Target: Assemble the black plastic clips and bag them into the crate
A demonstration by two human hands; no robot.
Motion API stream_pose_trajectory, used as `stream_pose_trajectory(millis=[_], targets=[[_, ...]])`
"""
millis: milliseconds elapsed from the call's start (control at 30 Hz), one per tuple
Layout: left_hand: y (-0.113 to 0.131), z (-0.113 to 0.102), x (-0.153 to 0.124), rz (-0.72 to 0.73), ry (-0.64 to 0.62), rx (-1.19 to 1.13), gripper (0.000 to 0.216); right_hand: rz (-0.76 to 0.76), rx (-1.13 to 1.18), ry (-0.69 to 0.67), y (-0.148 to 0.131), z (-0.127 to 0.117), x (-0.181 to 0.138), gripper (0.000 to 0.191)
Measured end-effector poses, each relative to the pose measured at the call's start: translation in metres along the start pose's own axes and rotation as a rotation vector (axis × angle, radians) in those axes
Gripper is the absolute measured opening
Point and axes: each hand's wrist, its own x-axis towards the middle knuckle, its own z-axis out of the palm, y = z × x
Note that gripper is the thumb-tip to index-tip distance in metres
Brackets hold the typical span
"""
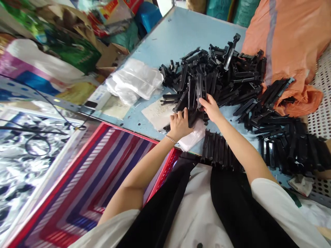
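Observation:
A large heap of long, narrow black plastic parts [234,77] lies on the light blue table. My right hand [211,109] is at its near edge, thumb and fingers closed on an upright black plastic part [200,86]. Just to the left, my left hand [180,125] has its fingers bent over black plastic parts [191,117] at the front of the heap; its thumb is hidden. Under and beside the hands is a stack of clear plastic bags [192,137]. A row of black parts [216,148] stands side by side along the table's front edge.
Folded clear bags [137,81] and a white box [99,97] lie on the table [178,31] at left. An orange sack [287,38] spills parts at right. Below the front edge stands a red basket [103,125] with a striped lining. Bags and cartons crowd the far left.

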Motion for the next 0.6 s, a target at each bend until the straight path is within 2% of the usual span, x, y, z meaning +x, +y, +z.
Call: stream_pose_trajectory(millis=[67, 167, 300, 433, 600], targets=[[0.0, -0.001, 0.004, -0.006, -0.025, -0.008, 0.088, -0.079, -0.166, 0.051, 0.002, -0.016, 0.016, 0.043], [0.0, -0.002, 0.01, -0.005, -0.034, -0.035, 0.067, -0.173, -0.372, 0.129, 0.003, -0.05, 0.03, 0.043], [0.002, -0.005, 0.016, 0.034, -0.051, -0.02, 0.061, -0.192, -0.501, 0.143, 0.004, -0.086, 0.039, 0.047], [0.009, -0.005, 0.018, 0.063, -0.056, 0.039, 0.066, -0.188, -0.5, 0.157, 0.003, -0.093, 0.046, 0.043], [0.016, -0.012, 0.012, 0.094, -0.088, 0.053, 0.061, -0.168, -0.434, 0.183, 0.001, -0.092, 0.048, 0.045]])
